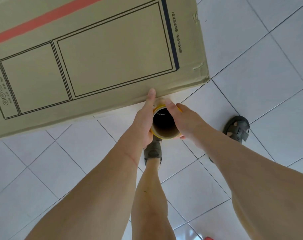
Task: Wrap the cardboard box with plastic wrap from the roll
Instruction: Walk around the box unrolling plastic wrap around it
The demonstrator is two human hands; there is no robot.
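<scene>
A large brown cardboard box with black line drawings and a red stripe fills the upper left and stands on the tiled floor. Seen end-on, the plastic wrap roll shows a cardboard core with a yellow rim and sits just below the box's lower edge. My left hand grips the roll's left side, with one finger stretched up onto the box. My right hand holds the roll's right side, fingers lying over its top rim. The wrap itself is hard to make out.
White floor tiles with dark grout surround the box. My feet in dark sandals stand below the roll and to the right. A small red object shows at the bottom edge.
</scene>
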